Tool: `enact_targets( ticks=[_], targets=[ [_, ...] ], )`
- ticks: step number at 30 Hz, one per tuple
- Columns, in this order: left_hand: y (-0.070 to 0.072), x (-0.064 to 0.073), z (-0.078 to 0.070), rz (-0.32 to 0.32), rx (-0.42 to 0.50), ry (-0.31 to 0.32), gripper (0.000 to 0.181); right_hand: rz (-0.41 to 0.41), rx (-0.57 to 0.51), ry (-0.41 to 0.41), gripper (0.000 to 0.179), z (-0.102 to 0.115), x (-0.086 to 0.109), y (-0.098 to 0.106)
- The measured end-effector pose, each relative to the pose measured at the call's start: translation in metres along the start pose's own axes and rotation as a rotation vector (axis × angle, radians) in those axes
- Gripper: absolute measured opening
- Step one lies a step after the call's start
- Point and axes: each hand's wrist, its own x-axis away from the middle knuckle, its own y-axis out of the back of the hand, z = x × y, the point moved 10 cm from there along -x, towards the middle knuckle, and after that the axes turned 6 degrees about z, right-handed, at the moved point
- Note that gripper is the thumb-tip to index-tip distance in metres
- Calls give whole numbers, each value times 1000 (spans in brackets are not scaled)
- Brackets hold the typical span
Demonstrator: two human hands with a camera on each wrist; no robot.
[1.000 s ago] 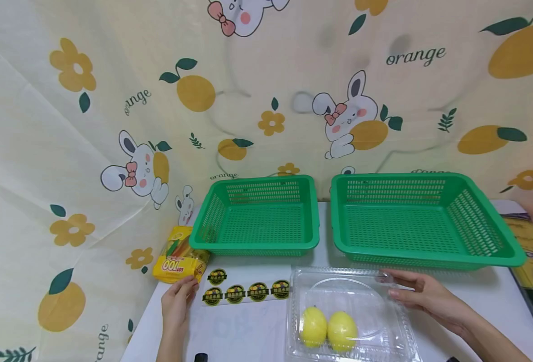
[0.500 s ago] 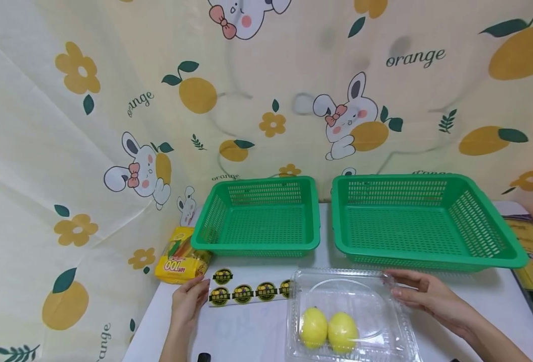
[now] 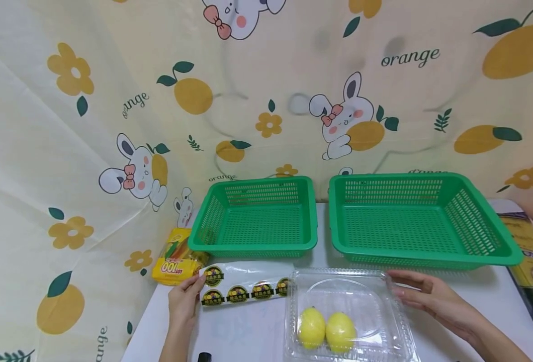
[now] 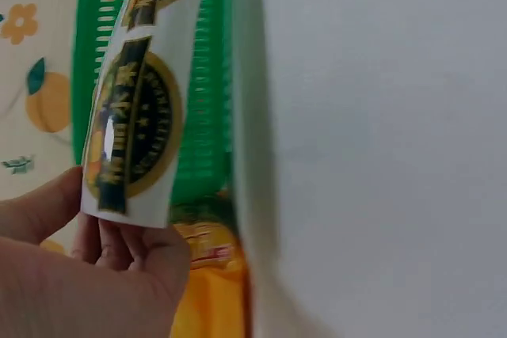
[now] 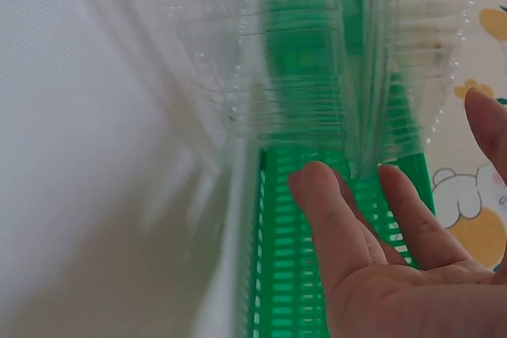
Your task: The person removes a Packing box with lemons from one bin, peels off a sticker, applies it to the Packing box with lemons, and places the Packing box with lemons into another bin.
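Note:
A white sheet of round black-and-gold stickers (image 3: 248, 281) is pinched at its left end by my left hand (image 3: 182, 304). In the left wrist view the thumb lies on one side of the sheet (image 4: 135, 140) and the fingers on the other. The sheet's right end meets the left side of a clear plastic clamshell box (image 3: 370, 296). Two yellow lemon-like fruits (image 3: 312, 328) show through its lid. My right hand (image 3: 443, 304) is at the box's right side, fingers extended. In the right wrist view its fingertips (image 5: 317, 180) are right at the box's edge, the thumb apart.
Two green plastic baskets (image 3: 253, 250) (image 3: 425, 259) stand along the back of the white table (image 3: 239, 337). A yellow packet (image 3: 173, 264) lies at the left, partly behind the left basket. A yellow-and-dark package (image 3: 531, 261) is at the right edge. A printed cloth hangs behind.
My left hand has come from beside the yellow packet to the sticker sheet and taken its left end. That end now curves up slightly. The right hand and box have barely moved.

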Motion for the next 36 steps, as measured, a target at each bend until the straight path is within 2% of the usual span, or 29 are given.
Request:
enact_targets(
  ticks=[5, 9, 12, 17, 20, 25, 33, 36],
  targets=[
    [5, 13, -26, -8, 53, -55, 42, -57, 58, -27, 60, 3, 8, 6],
    [11, 30, -58, -37, 120, -132, 19, -79, 19, -4, 53, 6, 14, 9],
    [12, 44, -83, -42, 191, -206, 6, -77, -60, 65, 45, 12, 19, 11],
    [1, 64, -117, -11, 299, -315, 6, 17, -237, 242, 34, 27, 24, 5],
    [-12, 72, -132, 20, 337, -360, 6, 40, -296, 308, 35, 35, 26, 2],
    [-42, 76, -146, 85, 371, -402, 10, -1, -295, 378, 36, 51, 30, 2],
    [-100, 82, -146, 174, 331, -431, 18, 40, -304, 479, 38, 91, 32, -22],
    [-128, 83, -140, 212, 338, -400, 19, 46, -266, 510, 38, 110, 29, -36]
  ],
)
